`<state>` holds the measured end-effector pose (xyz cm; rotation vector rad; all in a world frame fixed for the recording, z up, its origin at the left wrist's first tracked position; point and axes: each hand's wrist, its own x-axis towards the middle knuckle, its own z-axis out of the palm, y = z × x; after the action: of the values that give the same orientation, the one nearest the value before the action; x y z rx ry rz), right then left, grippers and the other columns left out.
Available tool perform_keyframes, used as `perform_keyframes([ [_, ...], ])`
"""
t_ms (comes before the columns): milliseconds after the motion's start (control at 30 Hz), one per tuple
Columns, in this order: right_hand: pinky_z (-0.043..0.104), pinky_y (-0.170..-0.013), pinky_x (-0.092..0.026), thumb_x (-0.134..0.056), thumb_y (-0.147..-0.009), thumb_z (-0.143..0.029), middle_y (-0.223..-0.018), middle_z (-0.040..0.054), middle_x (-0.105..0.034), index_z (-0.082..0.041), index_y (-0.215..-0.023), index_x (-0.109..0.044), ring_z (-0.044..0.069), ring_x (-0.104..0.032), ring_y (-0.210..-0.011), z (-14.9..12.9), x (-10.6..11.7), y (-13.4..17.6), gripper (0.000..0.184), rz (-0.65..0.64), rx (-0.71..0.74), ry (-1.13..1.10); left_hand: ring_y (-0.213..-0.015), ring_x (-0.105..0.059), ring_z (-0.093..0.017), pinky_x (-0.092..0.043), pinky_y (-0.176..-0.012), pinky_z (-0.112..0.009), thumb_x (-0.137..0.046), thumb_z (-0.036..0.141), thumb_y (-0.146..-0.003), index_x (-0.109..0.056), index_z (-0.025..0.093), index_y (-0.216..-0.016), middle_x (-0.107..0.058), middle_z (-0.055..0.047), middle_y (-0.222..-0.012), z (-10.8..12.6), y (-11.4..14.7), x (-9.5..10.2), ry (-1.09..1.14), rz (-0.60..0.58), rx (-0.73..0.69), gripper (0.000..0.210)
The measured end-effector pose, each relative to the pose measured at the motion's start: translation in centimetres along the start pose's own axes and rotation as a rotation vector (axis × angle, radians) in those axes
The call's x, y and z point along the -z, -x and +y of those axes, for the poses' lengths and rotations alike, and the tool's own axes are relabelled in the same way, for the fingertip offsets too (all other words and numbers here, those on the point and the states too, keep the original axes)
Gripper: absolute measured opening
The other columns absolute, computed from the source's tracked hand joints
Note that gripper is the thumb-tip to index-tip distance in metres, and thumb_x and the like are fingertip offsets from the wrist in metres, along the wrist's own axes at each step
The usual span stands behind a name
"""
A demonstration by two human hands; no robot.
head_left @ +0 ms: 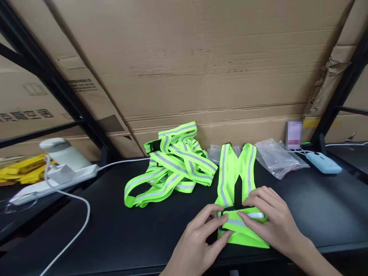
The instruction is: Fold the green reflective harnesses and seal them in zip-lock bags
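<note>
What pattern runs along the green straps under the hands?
Green straps: a silver-grey lengthwise stripe; head view.

The left cardboard box reads "克斯空调", its start cut off.

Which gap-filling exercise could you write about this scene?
The left hand and right hand touch a neon-green striped fabric harness; a tangled neon-green striped fabric pile lies to its ____.
The rounded light-blue device lies to the ____ of a clear plastic bag.
The large brown panel consists of ____.

Missing words: left; right; cardboard
</note>
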<state>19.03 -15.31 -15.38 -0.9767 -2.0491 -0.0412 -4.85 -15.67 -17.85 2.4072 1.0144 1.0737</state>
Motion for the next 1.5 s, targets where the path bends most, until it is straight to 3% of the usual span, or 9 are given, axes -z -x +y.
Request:
perform_keyframes([
  [100,0.034,-0.067,-0.051,-0.076,-0.09,-0.028,-0.088,0.0063,-0.07,-0.019,-0.098,-0.066,0.02,-0.065,-0.077,0.5,1.5,1.4,0.016,-0.135,0.099,-0.046,-0.097,-0.072,-0.019,-0.06,-0.084,-0.025,-0.065,0.017,-0.095,-0.071,0.02,-0.112,-0.07,-0.009,-0.109,0.0,-0.2,0.2,-0.008,0.028,-0.036,0.018],
  [267,0.038,-0.094,-0.058,-0.077,-0.088,-0.026,-0.124,0.0103,-0.072,-0.022,-0.128,-0.065,0.026,-0.068,-0.115,1.4,2.9,3.5,0.042,-0.328,0.111,-0.008,-0.102,-0.073,-0.02,-0.06,-0.089,-0.026,-0.063,0.013,-0.094,-0.071,0.019,-0.109,-0.072,-0.01,-0.114,-0.3,-0.6,0.3,-0.024,0.039,-0.075,0.018],
  [433,0.039,-0.108,-0.054,-0.067,-0.079,-0.01,-0.139,0.0082,-0.067,-0.025,-0.135,-0.065,0.026,-0.064,-0.129,1.4,3.6,4.1,0.057,-0.398,0.031,-0.028,-0.108,-0.07,-0.02,-0.059,-0.092,-0.028,-0.059,0.014,-0.098,-0.071,0.026,-0.122,-0.067,-0.009,-0.122,-0.1,-0.5,1.2,-0.037,-0.134,-0.033,0.03],
  [533,0.04,-0.107,-0.056,-0.066,-0.073,-0.011,-0.14,0.0092,-0.067,-0.024,-0.137,-0.065,0.028,-0.066,-0.128,1.3,4.1,4.1,0.065,-0.405,0.004,-0.045,-0.116,-0.066,-0.022,-0.058,-0.099,-0.032,-0.068,0.017,-0.092,-0.064,0.029,-0.135,-0.062,-0.01,-0.135,0.2,-0.3,2.0,-0.05,-0.287,0.006,0.045],
  [600,0.04,-0.106,-0.056,-0.065,-0.07,-0.01,-0.14,0.0091,-0.067,-0.024,-0.138,-0.064,0.028,-0.066,-0.127,1.2,4.4,4.0,0.07,-0.402,0.011,-0.044,-0.118,-0.065,-0.022,-0.058,-0.1,-0.033,-0.068,0.016,-0.092,-0.06,0.03,-0.14,-0.061,-0.009,-0.137,0.2,-0.3,2.3,-0.066,-0.325,-0.002,0.051],
  [867,0.039,-0.108,-0.055,-0.062,-0.068,-0.009,-0.143,0.0088,-0.065,-0.023,-0.144,-0.058,0.027,-0.065,-0.129,1.0,4.3,4.5,0.078,-0.342,0.033,-0.027,-0.111,-0.065,-0.023,-0.059,-0.097,-0.034,-0.057,0.019,-0.102,-0.063,0.024,-0.135,-0.069,-0.01,-0.123,0.0,-0.7,1.5,-0.121,-0.224,-0.102,0.034],
  [1067,0.036,-0.103,-0.058,-0.062,-0.069,-0.007,-0.133,0.0085,-0.071,-0.024,-0.138,-0.061,0.026,-0.07,-0.12,0.7,3.8,4.7,0.071,-0.253,0.037,-0.002,-0.099,-0.066,-0.02,-0.058,-0.087,-0.031,-0.052,0.016,-0.104,-0.069,0.021,-0.122,-0.072,-0.008,-0.11,0.3,-1.5,0.9,0.019,-0.16,-0.063,0.025],
  [1300,0.04,-0.101,-0.057,-0.058,-0.069,-0.005,-0.14,0.008,-0.066,-0.026,-0.147,-0.053,0.028,-0.067,-0.12,0.9,3.4,4.5,0.081,-0.328,0.003,-0.034,-0.089,-0.07,-0.018,-0.058,-0.08,-0.027,-0.053,0.022,-0.104,-0.076,0.022,-0.11,-0.076,-0.005,-0.097,0.6,-2.9,0.7,0.118,-0.063,0.085,0.024],
  [1500,0.036,-0.087,-0.059,-0.054,-0.082,0.001,-0.127,0.0076,-0.073,-0.028,-0.14,-0.058,0.024,-0.071,-0.105,2.4,1.9,5.1,0.065,-0.25,0.027,-0.048,-0.087,-0.072,-0.018,-0.058,-0.077,-0.025,-0.052,0.025,-0.105,-0.078,0.023,-0.109,-0.076,-0.005,-0.096,1.0,-3.4,0.9,0.185,-0.114,0.148,0.026],
])
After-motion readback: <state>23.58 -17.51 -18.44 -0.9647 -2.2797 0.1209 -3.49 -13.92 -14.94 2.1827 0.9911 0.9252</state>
